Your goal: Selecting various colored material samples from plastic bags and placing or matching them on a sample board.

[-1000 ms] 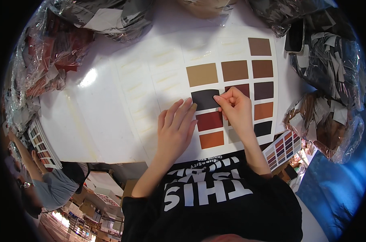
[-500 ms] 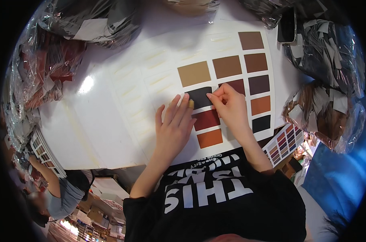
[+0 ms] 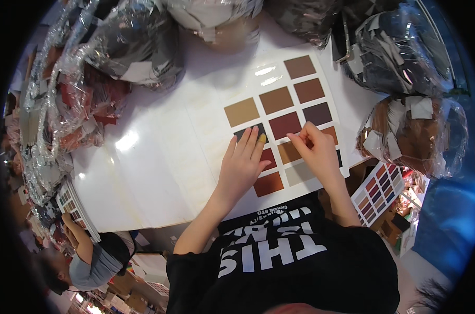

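A white sample card [image 3: 325, 78] lies on the table, bearing rows of coloured rectangular swatches. My left hand [image 3: 242, 165] is laid flat with its fingers extended over a black swatch [image 3: 242, 134]; a yellow cover wraps one fingertip. Thumb and fingers of my right hand [image 3: 320, 153] are drawn together over the right part of the card, beside a brown swatch [image 3: 289, 152], and nothing shows between them. A maroon swatch [image 3: 284, 125] lies just above that hand. The hands partly cover a red swatch [image 3: 268, 158] and a pale grey swatch [image 3: 299, 174].
Clear plastic bags of dark pieces [image 3: 138, 47], red pieces [image 3: 86, 102] and brown pieces [image 3: 399, 128] ring the table. A phone [image 3: 340, 42] stands near the far right. Another swatch card [image 3: 379, 191] is at lower right. At left, a co-worker [image 3: 93, 261] reaches toward stacked cards [image 3: 72, 204].
My right hand has left the black swatch's edge and moved right and down. My left hand now lies over that swatch. The view has shifted, and more swatches show.
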`<state>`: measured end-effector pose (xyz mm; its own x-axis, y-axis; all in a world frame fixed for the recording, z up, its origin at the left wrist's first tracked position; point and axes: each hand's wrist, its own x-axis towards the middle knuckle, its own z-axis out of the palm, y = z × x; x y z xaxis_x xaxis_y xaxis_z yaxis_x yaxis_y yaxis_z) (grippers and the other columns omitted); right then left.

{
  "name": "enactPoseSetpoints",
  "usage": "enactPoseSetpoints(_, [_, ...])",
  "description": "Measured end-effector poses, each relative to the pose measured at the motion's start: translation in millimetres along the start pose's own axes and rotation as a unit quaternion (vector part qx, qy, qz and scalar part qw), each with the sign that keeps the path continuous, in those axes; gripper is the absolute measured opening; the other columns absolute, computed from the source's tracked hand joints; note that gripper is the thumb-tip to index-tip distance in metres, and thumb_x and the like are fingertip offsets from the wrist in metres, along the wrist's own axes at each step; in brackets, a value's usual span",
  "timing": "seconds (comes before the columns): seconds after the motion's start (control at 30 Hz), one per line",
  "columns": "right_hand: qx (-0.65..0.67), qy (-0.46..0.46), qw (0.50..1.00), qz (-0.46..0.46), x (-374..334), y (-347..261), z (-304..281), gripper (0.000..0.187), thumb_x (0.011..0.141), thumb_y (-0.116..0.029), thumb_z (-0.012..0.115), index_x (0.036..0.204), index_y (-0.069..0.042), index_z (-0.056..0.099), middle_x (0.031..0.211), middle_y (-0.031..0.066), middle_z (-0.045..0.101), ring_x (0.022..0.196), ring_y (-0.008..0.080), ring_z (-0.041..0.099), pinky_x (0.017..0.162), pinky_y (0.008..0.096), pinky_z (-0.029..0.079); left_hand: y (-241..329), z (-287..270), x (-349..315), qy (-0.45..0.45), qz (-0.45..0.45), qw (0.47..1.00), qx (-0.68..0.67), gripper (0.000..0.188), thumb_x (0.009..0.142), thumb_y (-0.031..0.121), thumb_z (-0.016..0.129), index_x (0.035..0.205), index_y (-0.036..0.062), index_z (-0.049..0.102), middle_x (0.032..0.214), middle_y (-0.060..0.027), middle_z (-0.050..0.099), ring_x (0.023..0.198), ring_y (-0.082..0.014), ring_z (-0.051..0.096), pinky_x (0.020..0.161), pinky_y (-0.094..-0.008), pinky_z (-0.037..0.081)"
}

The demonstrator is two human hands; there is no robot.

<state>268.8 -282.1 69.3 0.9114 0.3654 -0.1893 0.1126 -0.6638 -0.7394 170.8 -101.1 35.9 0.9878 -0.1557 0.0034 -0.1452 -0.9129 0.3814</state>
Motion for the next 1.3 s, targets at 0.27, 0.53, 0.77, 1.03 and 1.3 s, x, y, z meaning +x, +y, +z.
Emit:
enactPoseSetpoints(0.27, [-0.06, 0.045, 0.986, -0.15, -22, -6, -104, 0.018, 0.083, -0.013, 0.071, 0.078, -0.001, 0.059, 0.062, 0.0086, 0.059, 0.051, 0.0182, 0.059, 0.05, 0.0271, 0.044, -4, -119, 146, 0.229, 0.183, 0.956, -0.025, 0.033, 0.084, 0.02, 0.064, 0.115, 0.0081, 0.061, 0.123, -0.0127, 0.059, 0.116, -0.0297, 0.053, 0.096, -0.0435, 0.041])
enactPoseSetpoints(0.53, [-0.283, 0.147, 0.907, -0.275, -24, -68, -235, 0.017, 0.08, -0.017, 0.073, 0.079, -0.008, 0.058, 0.062, 0.004, 0.058, 0.053, 0.0207, 0.058, 0.051, 0.0325, 0.043, -22, -163, 365, 0.194, 0.093, 0.965, 0.151, 0.034, 0.084, 0.029, 0.063, 0.109, 0.0064, 0.065, 0.103, -0.0118, 0.068, 0.099, -0.0323, 0.064, 0.083, -0.0436, 0.049])
enactPoseSetpoints(0.77, [-0.502, 0.217, 0.816, -0.187, 149, -104, -295, 0.019, 0.079, -0.017, 0.061, 0.093, -0.005, 0.064, 0.084, 0.0168, 0.066, 0.079, 0.0339, 0.066, 0.068, 0.0435, 0.051, -41, -164, 393, 0.076, -0.119, 0.983, 0.117, 0.044, 0.081, 0.048, 0.066, 0.093, 0.006, 0.073, 0.096, -0.0136, 0.071, 0.093, -0.0315, 0.068, 0.079, -0.0422, 0.052])
enactPoseSetpoints(1.03, [-0.577, 0.2, 0.779, -0.14, 349, 8, -337, 0.016, 0.074, -0.02, 0.065, 0.079, -0.005, 0.068, 0.083, 0.0167, 0.068, 0.088, 0.0321, 0.066, 0.069, 0.0458, 0.053, -21, -157, 402, 0.029, -0.165, 0.978, 0.128, 0.057, 0.076, 0.066, 0.062, 0.083, 0.011, 0.075, 0.089, -0.0096, 0.071, 0.087, -0.0286, 0.069, 0.077, -0.0383, 0.051])
enactPoseSetpoints(1.3, [-0.352, 0.255, 0.767, -0.472, 374, 42, -345, 0.016, 0.076, -0.021, 0.062, 0.085, -0.011, 0.07, 0.088, 0.012, 0.069, 0.092, 0.0303, 0.065, 0.077, 0.0475, 0.048, -24, -151, 367, 0.199, -0.149, 0.968, 0.032, 0.061, 0.071, 0.048, 0.076, 0.109, 0.0026, 0.06, 0.099, -0.017, 0.069, 0.093, -0.0335, 0.067, 0.08, -0.0441, 0.049])
